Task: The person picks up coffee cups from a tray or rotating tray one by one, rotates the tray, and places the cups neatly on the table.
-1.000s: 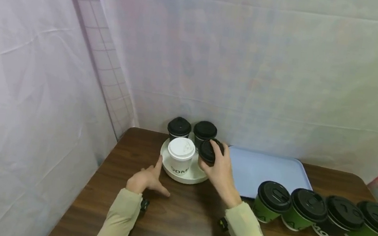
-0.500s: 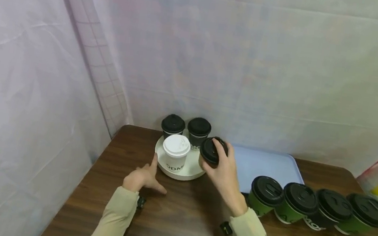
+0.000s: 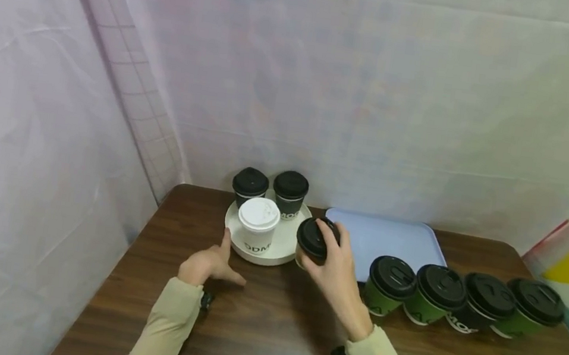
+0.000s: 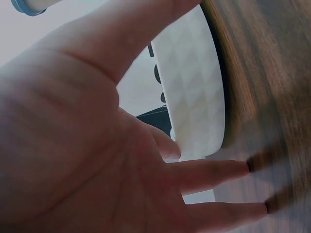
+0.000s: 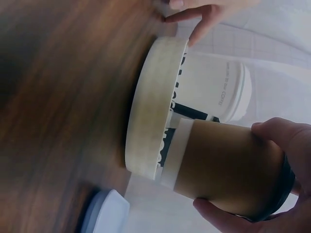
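Observation:
My right hand (image 3: 337, 275) grips a brown paper coffee cup (image 5: 226, 162) with a black lid (image 3: 316, 239) from above. In the right wrist view the cup's pale base is raised beside the rim of the round white tray (image 3: 279, 256). On that tray stand a white cup (image 3: 258, 229) with a white lid and two dark cups behind it, one at the back left (image 3: 250, 185) and one at the back right (image 3: 290, 193), both black-lidded. My left hand (image 3: 208, 264) lies at the tray's left front, fingers extended, one fingertip at the rim.
A pale blue rectangular tray (image 3: 390, 236) lies right of the round one. Several black-lidded cups stand in a row at the right, including a green cup (image 3: 382, 298) and a dark cup (image 3: 468, 316). A white curtain (image 3: 371, 93) hangs behind the wooden table (image 3: 252, 341).
My right hand has carried the brown cup from over the round tray to its right edge, uncovering the back-right cup's lettering. The left hand keeps its place at the rim. The head view has shifted.

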